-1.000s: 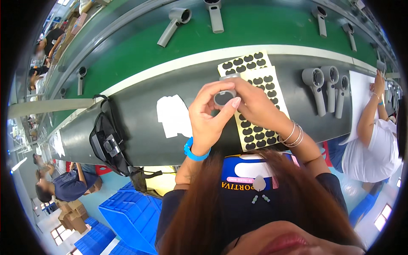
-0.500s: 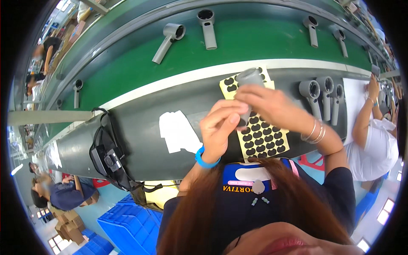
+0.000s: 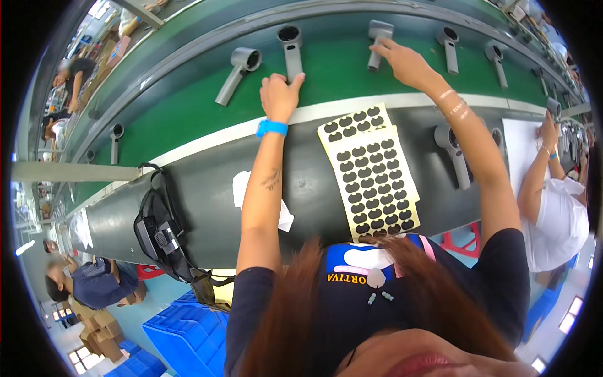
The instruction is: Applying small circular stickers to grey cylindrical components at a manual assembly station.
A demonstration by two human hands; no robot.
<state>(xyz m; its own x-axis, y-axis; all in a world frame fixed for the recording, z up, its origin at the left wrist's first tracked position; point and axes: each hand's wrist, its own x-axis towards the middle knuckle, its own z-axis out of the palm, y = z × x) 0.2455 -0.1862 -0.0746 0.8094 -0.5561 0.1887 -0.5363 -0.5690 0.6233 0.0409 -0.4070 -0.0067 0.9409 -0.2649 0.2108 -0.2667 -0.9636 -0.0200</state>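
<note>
My left hand is on the green conveyor belt, its fingers and thumb closed about the lower end of a grey handheld fan. Across the belt to the right, my right hand has its fingertips over the handle of another grey handheld fan, which is on the belt; my thumb is hidden there. Between my arms, yellow sheets of black oval stickers lie on the dark worktable. A white paper is partly covered by my left forearm.
More fans lie along the green belt, one left of my left hand. On the table, a fan rests beside my right arm. A black strapped device is at the left. A co-worker in white works at the right.
My hands have parted and reached forward onto the belt from above the sticker sheets. The fan they held has left that spot; one is now under my right hand. Belt fans have shifted left.
</note>
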